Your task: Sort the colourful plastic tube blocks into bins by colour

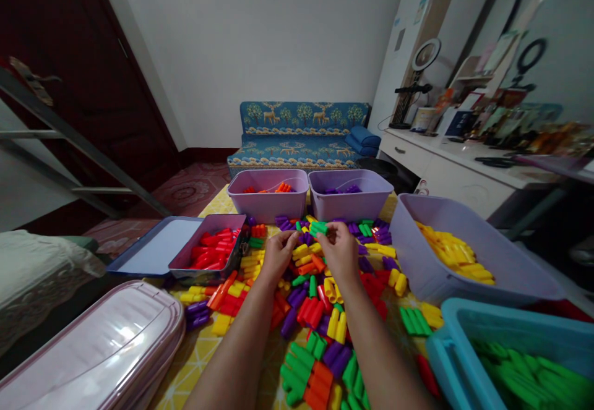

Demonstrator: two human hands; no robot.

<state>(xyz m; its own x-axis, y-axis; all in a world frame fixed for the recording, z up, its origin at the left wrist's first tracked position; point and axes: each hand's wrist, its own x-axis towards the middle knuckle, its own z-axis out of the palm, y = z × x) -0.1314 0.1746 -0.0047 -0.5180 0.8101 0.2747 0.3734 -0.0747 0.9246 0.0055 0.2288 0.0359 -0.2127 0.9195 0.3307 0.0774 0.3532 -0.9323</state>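
My right hand pinches a green toy block made of joined tubes, held above the middle of a mixed pile. Just to its left, my left hand has thumb and forefinger pressed together; whatever lies between the fingertips is too small to make out. Under and around both hands, tube-shaped plastic blocks in yellow, red, orange, purple and green are scattered. Nearer to me lie yellow blocks, red blocks and a joined cluster of green blocks.
Beyond the pile stand a bin with orange blocks and a bin with purple blocks. Red blocks fill a tin at left, near stacked lids. At right are a yellow-block bin and a blue green-block bin.
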